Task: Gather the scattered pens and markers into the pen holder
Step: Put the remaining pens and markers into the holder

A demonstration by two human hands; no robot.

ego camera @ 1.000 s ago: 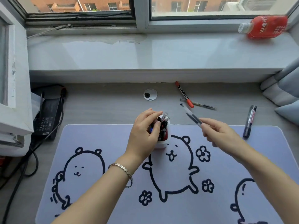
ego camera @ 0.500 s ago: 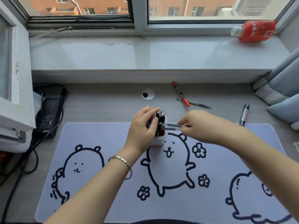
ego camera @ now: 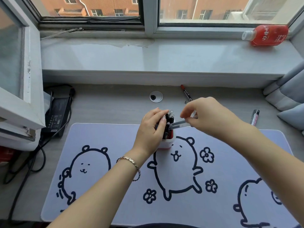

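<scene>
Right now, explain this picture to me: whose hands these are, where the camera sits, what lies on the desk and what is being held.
No machine here: a person works with bare hands, and the one camera is worn on their head, looking forward and down. The left hand steadies a white pen holder full of pens, standing on a desk mat printed with bears. The right hand holds a clear pen almost level, its tip at the pens in the holder. Still loose on the desk: a red-capped marker beyond the right hand and a black whiteboard marker at right. A power adapter lies at left, and a red bottle on the windowsill.
</scene>
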